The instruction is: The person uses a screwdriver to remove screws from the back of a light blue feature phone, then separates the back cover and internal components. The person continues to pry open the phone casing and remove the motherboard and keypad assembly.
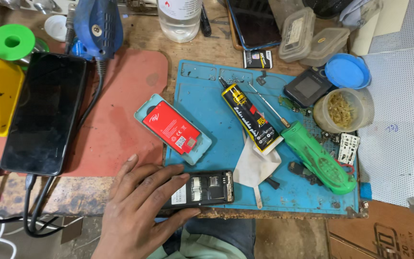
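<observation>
My left hand (137, 211) lies over the left end of a small black phone (209, 188) whose back is off, showing the card slots. The fingers rest on its top and the thumb presses its near edge, at the front of the blue work mat (202, 96). Just beyond the fingers sits a teal back cover (202, 146) with a red battery (171, 127) lying in it. My right hand is out of view.
On the mat lie a black-and-yellow glue tube (250, 115), a green-handled screwdriver (315, 156) and a white cloth (255, 165). A large black phone (44, 112) rests on the red mat (120, 110) at left, with cables. A screw tub (341, 110), a blue lid and plastic boxes stand at back right.
</observation>
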